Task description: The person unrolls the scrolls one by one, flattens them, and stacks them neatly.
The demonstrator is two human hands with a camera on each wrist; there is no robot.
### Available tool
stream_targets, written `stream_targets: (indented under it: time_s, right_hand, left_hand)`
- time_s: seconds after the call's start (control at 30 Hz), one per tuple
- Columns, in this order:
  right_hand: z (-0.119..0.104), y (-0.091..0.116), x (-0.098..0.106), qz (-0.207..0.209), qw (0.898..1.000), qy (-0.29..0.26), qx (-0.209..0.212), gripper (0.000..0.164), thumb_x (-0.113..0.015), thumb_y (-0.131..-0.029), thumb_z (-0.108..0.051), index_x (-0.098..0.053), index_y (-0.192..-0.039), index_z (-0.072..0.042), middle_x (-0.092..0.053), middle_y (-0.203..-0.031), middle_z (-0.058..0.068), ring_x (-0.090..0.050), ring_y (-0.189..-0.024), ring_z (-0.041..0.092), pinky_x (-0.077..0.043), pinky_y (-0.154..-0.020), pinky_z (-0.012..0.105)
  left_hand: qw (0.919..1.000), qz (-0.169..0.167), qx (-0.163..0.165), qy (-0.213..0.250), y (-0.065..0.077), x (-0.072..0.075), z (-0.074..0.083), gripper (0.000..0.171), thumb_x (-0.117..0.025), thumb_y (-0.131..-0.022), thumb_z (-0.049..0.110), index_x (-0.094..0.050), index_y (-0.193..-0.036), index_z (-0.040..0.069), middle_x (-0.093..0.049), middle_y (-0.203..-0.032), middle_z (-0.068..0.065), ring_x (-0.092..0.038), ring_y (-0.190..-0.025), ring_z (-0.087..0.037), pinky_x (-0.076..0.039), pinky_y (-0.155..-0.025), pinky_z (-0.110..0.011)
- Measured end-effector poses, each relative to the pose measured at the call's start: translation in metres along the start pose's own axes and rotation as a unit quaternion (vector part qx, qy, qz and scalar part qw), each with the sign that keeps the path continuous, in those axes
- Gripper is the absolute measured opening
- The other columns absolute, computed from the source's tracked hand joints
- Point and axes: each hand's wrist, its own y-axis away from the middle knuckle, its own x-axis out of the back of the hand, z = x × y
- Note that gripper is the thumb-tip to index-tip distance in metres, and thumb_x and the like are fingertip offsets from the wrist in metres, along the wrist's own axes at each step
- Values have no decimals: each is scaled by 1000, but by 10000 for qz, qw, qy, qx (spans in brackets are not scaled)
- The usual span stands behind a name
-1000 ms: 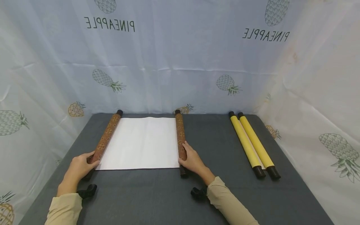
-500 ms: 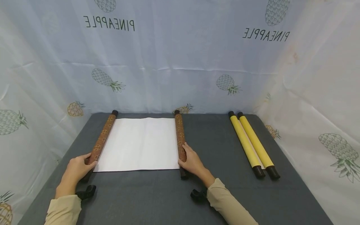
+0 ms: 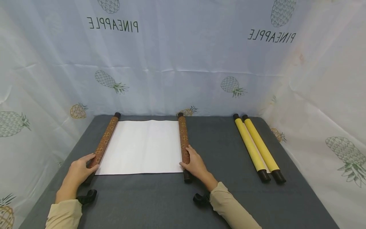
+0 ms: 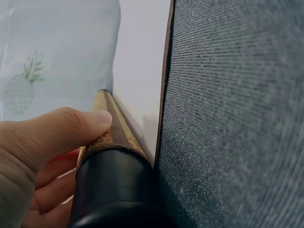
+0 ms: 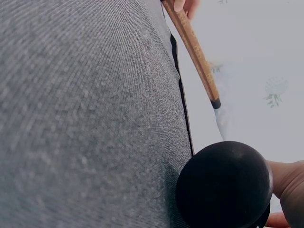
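along the left edge of the white sheet [image 3: 145, 148], its fingers grasping a patterned brown roller [image 3: 108, 135] close to the sheet's near corner, the left hand [image 3: 77, 171] lays its thumb over the roller just beside the black end cap [image 4: 114, 185]. along the sheet's right edge, the right hand [image 3: 195, 163] grips the matching brown roller [image 3: 183, 133] near its closer end, thumb toward the sheet and fingers on the outer side. beyond that edge, well apart from the sheet, two yellow rollers [image 3: 249, 144] lie side by side on the dark grey tabletop [image 3: 143, 203], and a pineapple-print curtain [image 3: 171, 47] hangs behind the sheet.
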Motion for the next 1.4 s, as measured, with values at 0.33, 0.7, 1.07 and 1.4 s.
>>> stream_targets:
  time_s: [0.33,0.7,1.07,1.4]
  right_hand:
    - [0,1,-1,34,9999,-108,29,71,-75,-82,-22,-44,-140,4,-38,-152,25,-45,-135,42,-44,-107,53]
    - [2,5,0,152,9996,-228,117,69,-74,-82,-18,-43,-139,6,-37,-152,27,-44,-136,43,-44,-106,54]
    - [3,4,3,105,9995,-91,283,64,-72,-84,-15,-45,-138,7,-39,-151,26,-45,-136,42,-46,-106,52]
    - [6,7,5,309,9967,-125,745,56,-68,-86,-12,-48,-134,7,-42,-148,28,-46,-133,45,-46,-103,54]
  left_hand:
    - [9999,-37,-72,89,1,0,2,53,-69,-83,12,-53,-126,-14,-49,-132,-37,-48,-118,-57,-43,-94,-66]
    - [9997,87,-200,102,5,-4,0,52,-66,-84,10,-52,-126,-17,-50,-129,-40,-51,-113,-58,-46,-88,-65]
    - [9997,182,-133,22,5,-4,-2,51,-66,-84,8,-51,-126,-17,-48,-130,-40,-48,-117,-58,-44,-93,-66]
    - [9978,559,-338,53,7,-5,-3,43,-66,-82,4,-57,-119,-17,-54,-125,-39,-61,-94,-51,-51,-77,-58]
